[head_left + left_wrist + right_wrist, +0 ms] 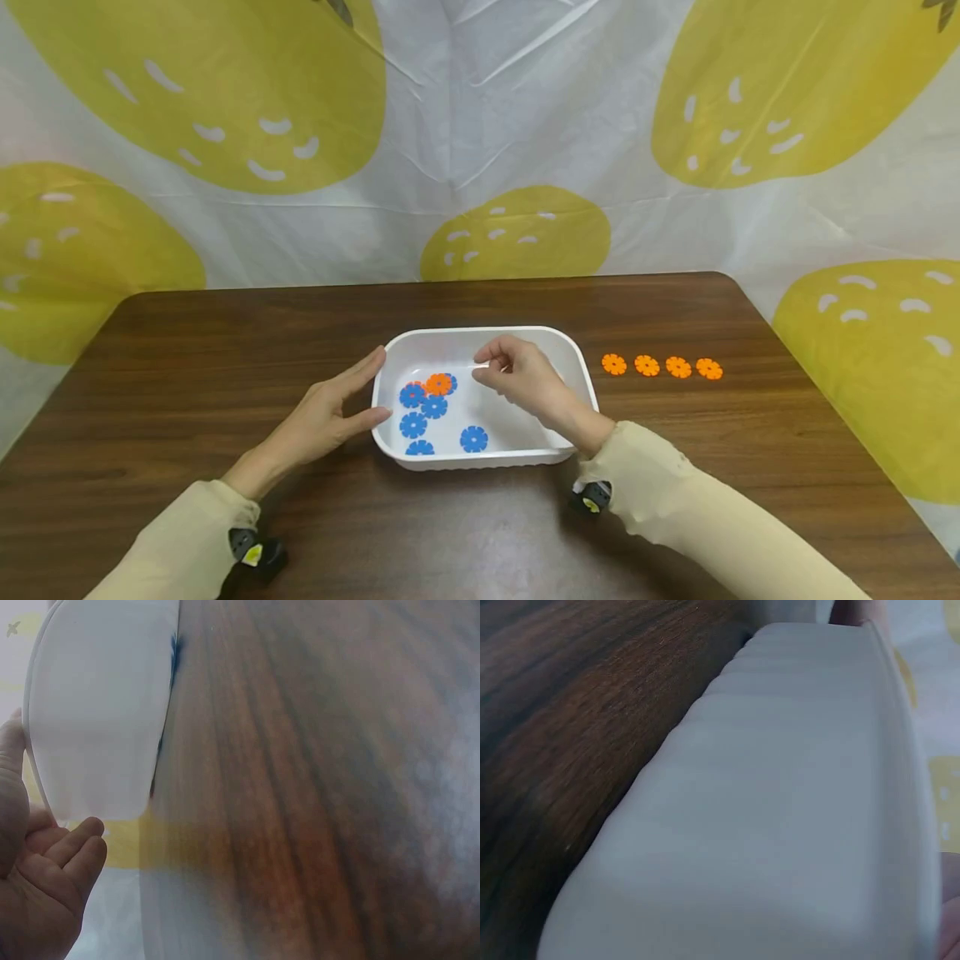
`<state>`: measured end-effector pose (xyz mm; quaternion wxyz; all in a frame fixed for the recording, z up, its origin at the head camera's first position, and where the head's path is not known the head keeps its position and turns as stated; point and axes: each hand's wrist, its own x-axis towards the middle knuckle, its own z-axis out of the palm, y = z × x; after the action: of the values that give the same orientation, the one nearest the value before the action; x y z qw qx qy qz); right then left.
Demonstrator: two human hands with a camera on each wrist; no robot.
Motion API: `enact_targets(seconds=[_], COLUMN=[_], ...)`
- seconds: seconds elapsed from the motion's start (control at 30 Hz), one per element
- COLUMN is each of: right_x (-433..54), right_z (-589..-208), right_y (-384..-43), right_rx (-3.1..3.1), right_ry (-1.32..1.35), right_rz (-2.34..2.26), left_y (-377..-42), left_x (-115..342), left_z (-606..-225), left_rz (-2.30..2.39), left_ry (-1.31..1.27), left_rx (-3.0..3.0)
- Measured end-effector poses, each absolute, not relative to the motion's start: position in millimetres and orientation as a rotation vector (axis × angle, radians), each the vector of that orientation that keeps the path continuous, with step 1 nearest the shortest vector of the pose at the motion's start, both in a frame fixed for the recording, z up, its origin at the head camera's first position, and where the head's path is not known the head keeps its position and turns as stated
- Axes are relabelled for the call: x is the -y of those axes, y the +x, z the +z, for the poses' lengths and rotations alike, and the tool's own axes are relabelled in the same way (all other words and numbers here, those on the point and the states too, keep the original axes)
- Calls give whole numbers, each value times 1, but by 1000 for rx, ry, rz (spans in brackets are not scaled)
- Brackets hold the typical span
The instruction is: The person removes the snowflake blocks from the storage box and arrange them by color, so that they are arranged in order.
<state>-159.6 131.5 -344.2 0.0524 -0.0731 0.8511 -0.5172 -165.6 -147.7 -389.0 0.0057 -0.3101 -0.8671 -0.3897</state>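
A white plastic tray point(517, 454) stands on the table, holding several blue notched discs point(473, 439) and an orange notched disc point(438, 384), mostly at its left side. Some discs overlap, and a reddish edge shows under one blue piece. Against the tray's left end rests my left hand point(330, 414), thumb and fingers spread along the rim. My right hand point(525, 379) hovers over the tray's right half, fingers loosely bent, with nothing visible between thumb and fingertips. The right wrist view mostly shows the tray's outer wall point(757, 795), hiding the inside.
Several orange notched discs point(647, 366) lie in a row on the wooden table point(300, 517), right of the tray. Behind the table hangs a white cloth point(450, 100) with yellow fruit shapes. A dark wrist device point(592, 497) sits by the right sleeve.
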Motion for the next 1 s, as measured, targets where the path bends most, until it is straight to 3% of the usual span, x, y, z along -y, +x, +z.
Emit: enact_targets(seconds=[1.0], right_x=[-93], right_z=[-364], right_y=[-189], right_rx=[-2611], right_ry=[-204], right_rz=[-1273], left_y=[-167], left_x=[147], left_z=[-389], left_rz=[-1222], left_ry=[-971], left_rx=[2731])
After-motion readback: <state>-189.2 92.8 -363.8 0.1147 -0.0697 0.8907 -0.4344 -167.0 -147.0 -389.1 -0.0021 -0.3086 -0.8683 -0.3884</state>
